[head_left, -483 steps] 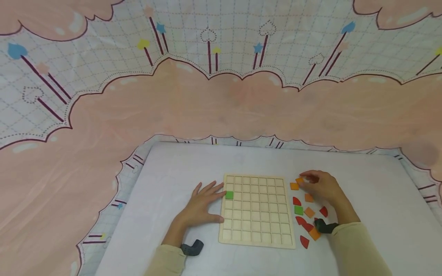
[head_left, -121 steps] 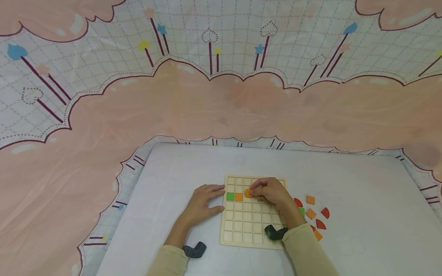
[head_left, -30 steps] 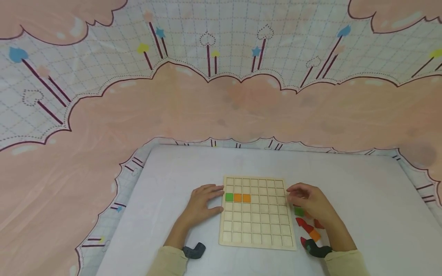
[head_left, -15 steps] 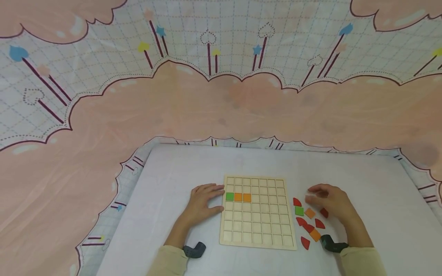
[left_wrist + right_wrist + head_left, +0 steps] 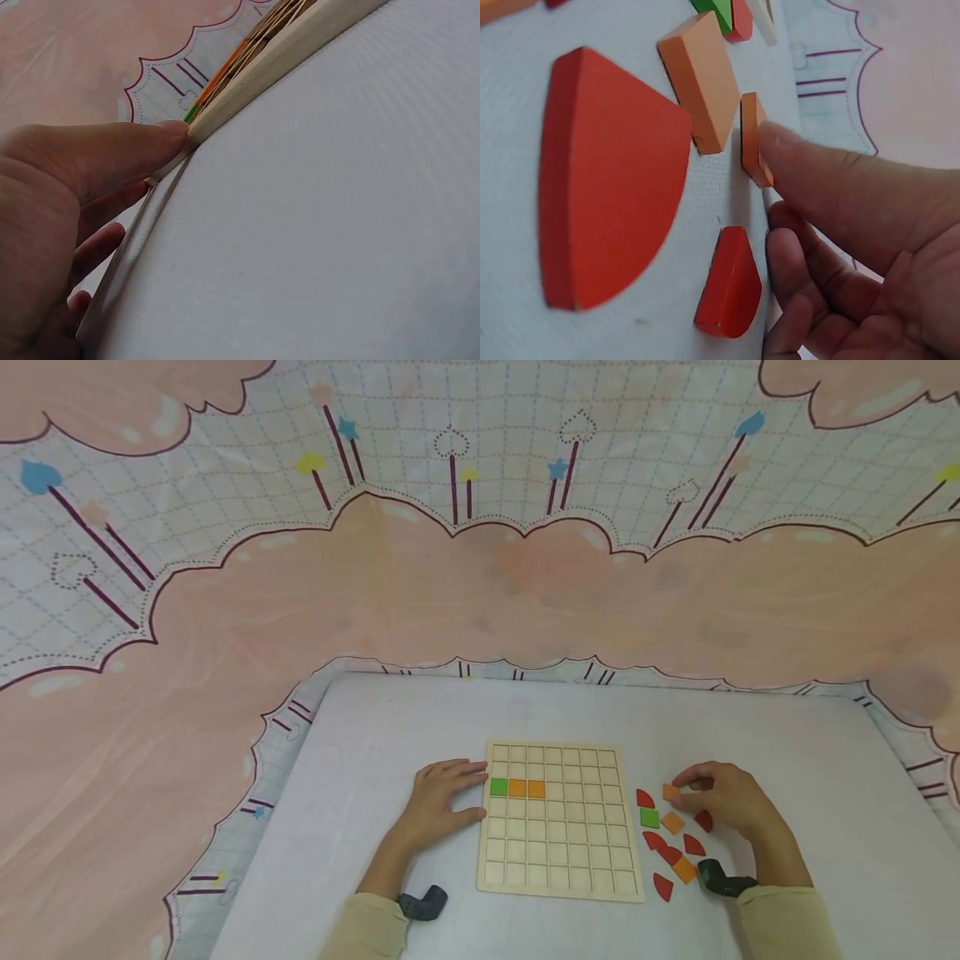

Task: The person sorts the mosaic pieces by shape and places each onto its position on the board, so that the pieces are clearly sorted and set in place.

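Observation:
At the right of the pieces, my right hand (image 5: 723, 797) pinches an orange square tile (image 5: 671, 792) between thumb and fingers. The right wrist view shows the thumb (image 5: 832, 184) against this tile (image 5: 750, 139), with a shadow under it. My left hand (image 5: 442, 802) has its fingertips and thumb at the left edge of a wooden grid board (image 5: 558, 897), the fingers loosely extended. Three tiles lie side by side in the board's third row from the far side: a green square (image 5: 498, 787) at the left end, then two orange squares (image 5: 527, 788).
Between board and right hand lie a green square tile (image 5: 649, 818), loose orange squares (image 5: 672, 823) and several red quarter-circle pieces (image 5: 663, 887). The white table (image 5: 405, 710) meets a patterned cloth (image 5: 480, 593) behind. Each wrist wears a dark device (image 5: 423, 903).
Earlier the board held only the green tile; two orange tiles now sit beside it. My right hand has moved from the board back to the loose pieces and pinched another orange tile.

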`<state>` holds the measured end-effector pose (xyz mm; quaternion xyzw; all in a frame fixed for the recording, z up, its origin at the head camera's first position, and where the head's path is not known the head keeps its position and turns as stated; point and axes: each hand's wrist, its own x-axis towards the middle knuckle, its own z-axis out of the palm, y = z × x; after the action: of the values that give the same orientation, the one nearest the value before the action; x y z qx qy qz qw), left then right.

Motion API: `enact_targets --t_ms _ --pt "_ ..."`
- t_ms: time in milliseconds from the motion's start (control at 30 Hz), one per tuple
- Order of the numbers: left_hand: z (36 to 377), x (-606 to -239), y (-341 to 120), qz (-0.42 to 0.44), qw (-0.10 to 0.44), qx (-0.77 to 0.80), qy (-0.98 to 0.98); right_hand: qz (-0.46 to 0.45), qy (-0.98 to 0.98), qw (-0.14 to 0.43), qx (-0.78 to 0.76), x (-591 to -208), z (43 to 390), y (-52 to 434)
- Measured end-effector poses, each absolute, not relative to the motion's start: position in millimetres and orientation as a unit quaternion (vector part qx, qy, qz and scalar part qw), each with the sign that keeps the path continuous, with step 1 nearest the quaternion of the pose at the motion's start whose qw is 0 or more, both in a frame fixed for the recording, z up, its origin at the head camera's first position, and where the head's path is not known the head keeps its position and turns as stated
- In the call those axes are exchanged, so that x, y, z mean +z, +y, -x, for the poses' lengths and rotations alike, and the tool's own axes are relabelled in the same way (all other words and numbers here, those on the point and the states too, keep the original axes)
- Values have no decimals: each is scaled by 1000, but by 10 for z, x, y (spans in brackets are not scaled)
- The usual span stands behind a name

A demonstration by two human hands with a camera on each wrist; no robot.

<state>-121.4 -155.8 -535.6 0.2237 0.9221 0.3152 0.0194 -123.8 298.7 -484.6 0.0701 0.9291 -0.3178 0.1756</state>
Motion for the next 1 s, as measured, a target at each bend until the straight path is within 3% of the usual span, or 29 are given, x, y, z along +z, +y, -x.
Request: enact_targets --t_ms 1000 --pt "1214 -5371 -1567 -224 16 318 921 -37 923 177 -339 -4825 1246 3019"
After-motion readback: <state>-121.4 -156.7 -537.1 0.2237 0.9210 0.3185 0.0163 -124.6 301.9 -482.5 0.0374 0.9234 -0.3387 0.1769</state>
